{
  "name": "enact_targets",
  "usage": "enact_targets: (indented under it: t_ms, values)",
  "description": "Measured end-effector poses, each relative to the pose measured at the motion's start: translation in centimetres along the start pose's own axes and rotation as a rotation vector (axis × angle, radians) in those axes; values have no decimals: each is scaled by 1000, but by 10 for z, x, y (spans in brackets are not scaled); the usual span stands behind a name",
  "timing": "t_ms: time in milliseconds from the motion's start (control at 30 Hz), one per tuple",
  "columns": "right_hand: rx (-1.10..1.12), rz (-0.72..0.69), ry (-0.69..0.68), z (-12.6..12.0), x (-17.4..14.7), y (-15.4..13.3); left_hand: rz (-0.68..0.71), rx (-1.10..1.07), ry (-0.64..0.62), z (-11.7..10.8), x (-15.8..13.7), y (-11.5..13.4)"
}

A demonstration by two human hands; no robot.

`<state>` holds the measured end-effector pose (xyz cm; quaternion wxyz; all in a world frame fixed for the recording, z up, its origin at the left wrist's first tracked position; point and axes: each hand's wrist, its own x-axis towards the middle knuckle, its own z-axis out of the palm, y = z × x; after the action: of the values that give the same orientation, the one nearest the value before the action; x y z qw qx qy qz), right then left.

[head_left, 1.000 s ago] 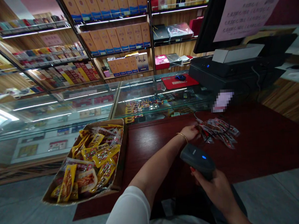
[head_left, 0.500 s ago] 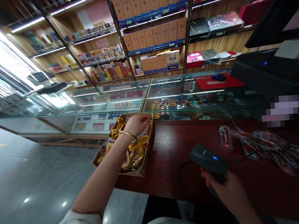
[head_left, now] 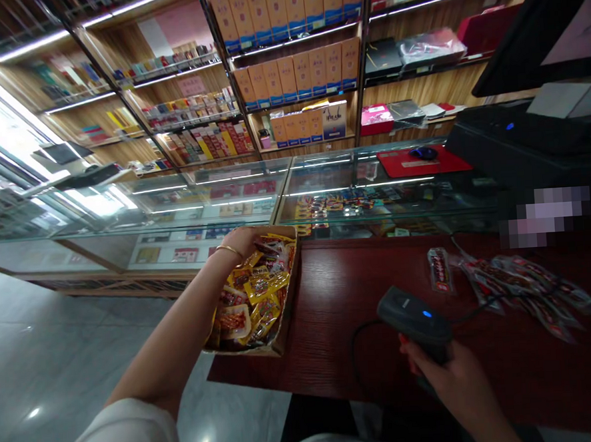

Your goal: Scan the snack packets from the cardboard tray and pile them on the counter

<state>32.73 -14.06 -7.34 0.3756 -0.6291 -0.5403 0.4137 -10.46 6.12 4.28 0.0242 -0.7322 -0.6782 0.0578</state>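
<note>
My left hand (head_left: 241, 243) is at the far left corner of an open cardboard box (head_left: 287, 315), its fingers hidden at the rim or among the contents. Inside lie many yellow and clear snack packets (head_left: 262, 286), and a light-rimmed packet (head_left: 234, 320) with reddish-brown contents sits near the front. My right hand (head_left: 452, 375) is wrapped round the handle of a black barcode scanner (head_left: 414, 317) with a blue light, held over the dark red counter (head_left: 331, 312). Beyond the scanner rests a single clear snack packet (head_left: 439, 270) with a red and black label.
A loose heap of similar packets (head_left: 527, 290) lies at the right, with the scanner's cable passing near it. Behind the counter stands a glass display case (head_left: 214, 192) carrying a red mouse mat (head_left: 395, 164). A monitor (head_left: 529, 40) leans into view at the upper right.
My left hand has moved from over the middle of the box to its far left corner, uncovering more packets. My right hand still holds the scanner in nearly the same place. The view has shifted slightly.
</note>
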Motion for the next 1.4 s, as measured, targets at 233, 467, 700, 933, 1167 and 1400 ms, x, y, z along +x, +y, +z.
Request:
enact_targets:
  t_ms: [233, 467, 700, 933, 1167, 1400]
  values:
    - [4, 7, 39, 11, -1, 0, -8, -30, 274, -28, -71, 24]
    - [49, -7, 32, 14, -4, -3, -291, -157, 211, -5, -98, 41]
    - [66, 25, 15, 9, -6, -2, -394, -266, 329, 19, -113, 39]
    - [78, 32, 21, 13, -6, -1, -459, -624, 567, 36, -145, 62]
    - [95, 41, 35, 13, -5, -5, -369, -602, 651, 37, -153, 73]
    - [75, 18, 22, 12, -8, 1, -182, -579, 516, 49, -169, 80]
